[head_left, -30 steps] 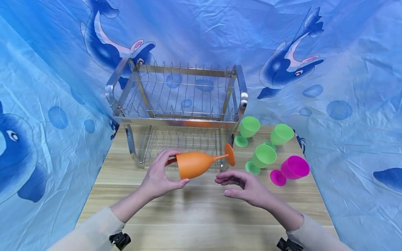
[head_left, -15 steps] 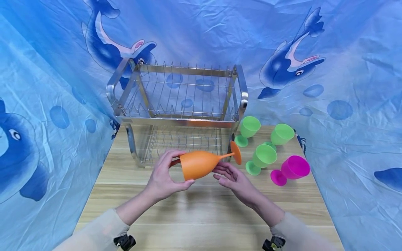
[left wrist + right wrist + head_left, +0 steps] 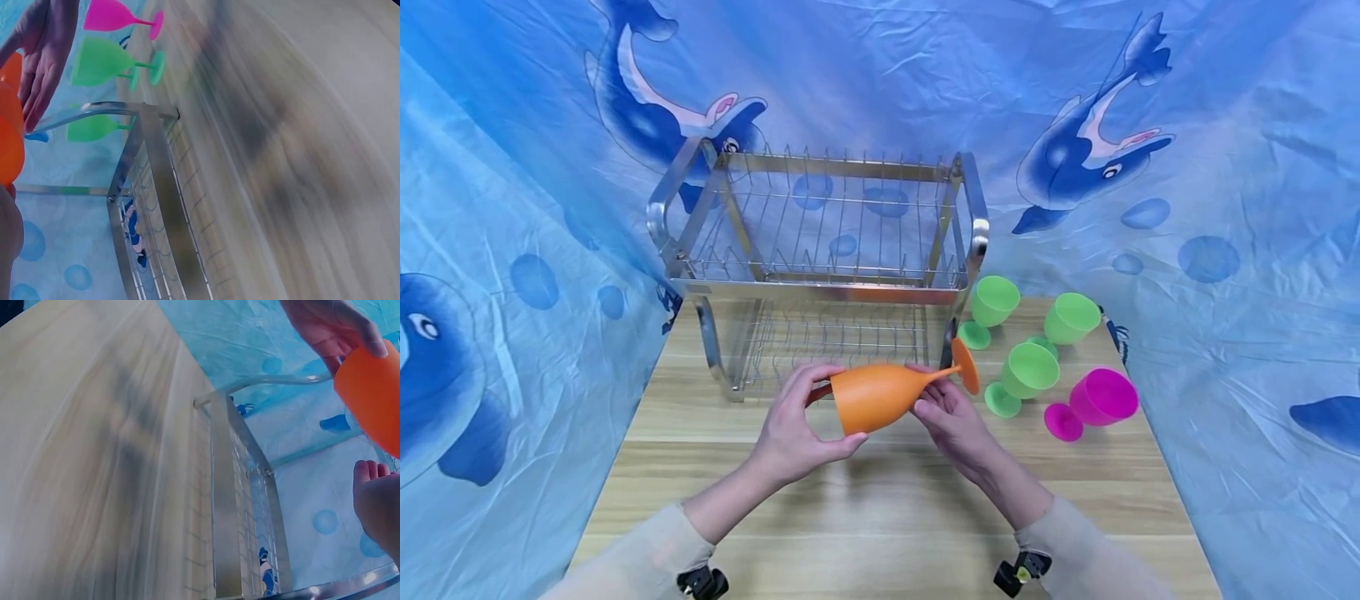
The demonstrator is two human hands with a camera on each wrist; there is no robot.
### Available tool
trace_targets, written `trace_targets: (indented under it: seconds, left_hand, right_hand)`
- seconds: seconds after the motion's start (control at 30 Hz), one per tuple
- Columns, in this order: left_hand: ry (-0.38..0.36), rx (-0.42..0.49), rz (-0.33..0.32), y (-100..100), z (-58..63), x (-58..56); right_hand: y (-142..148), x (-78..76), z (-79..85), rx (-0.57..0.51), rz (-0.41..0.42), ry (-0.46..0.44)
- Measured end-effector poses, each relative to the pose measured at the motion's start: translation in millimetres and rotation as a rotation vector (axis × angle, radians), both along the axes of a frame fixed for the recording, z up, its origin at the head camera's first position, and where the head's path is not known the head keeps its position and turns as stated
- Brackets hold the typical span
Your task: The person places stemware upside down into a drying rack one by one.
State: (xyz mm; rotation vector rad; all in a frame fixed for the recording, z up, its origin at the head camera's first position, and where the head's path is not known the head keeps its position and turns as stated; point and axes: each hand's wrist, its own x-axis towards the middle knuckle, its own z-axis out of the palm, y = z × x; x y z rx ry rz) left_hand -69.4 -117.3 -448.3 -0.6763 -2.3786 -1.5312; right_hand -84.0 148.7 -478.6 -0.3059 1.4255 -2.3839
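Goblet (image 3: 880, 397), orange, tulip-shaped, seemingly plastic, sideways in front of silvery two-tier metal rack (image 3: 820, 292). Left hand (image 3: 786, 437) pinches rim; right hand (image 3: 955, 427) spread behind stem (image 3: 943, 372). Best, I'd judge: steady stem before easing rim.

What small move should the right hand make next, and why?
Probably curl the right hand round the stem: its fingers look mostly straight beside the orange goblet, which is held sideways, the left hand gripping it by the bowl.
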Motion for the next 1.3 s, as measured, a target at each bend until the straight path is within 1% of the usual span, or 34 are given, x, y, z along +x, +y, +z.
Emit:
trace_targets:
  seconds: [0.17, 0.4, 0.57, 0.73, 0.9, 1.03, 1.3]
  left_hand:
    - [-0.011, 0.004, 0.014, 2.8, -3.9, 1.3]
    - [-0.025, 0.025, 0.027, 3.8, -10.5, 2.5]
    - [-0.022, 0.033, 0.028, 3.5, -12.6, 3.0]
    - [-0.004, 0.047, 0.037, 3.7, -15.6, 4.3]
    - [0.002, 0.07, 0.049, 6.6, -20.2, 6.5]
    - [-0.003, 0.084, 0.058, 8.7, -21.7, 8.4]
    - [-0.034, 0.095, 0.066, 10.0, -23.5, 10.6]
  right_hand:
    - [-8.3, -0.5, 1.2, -0.049, -0.034, -0.045]
    - [-12.1, -0.8, 0.5, -0.071, -0.08, -0.066]
    - [-11.6, -0.3, -0.5, -0.093, -0.099, -0.077]
    - [-10.7, 1.0, -3.3, -0.146, -0.132, -0.099]
    - [-12.1, 1.4, -5.6, -0.216, -0.167, -0.105]
    - [-15.3, 0.6, -6.3, -0.24, -0.191, -0.116]
    - [-14.6, -2.1, -3.3, -0.248, -0.18, -0.08]
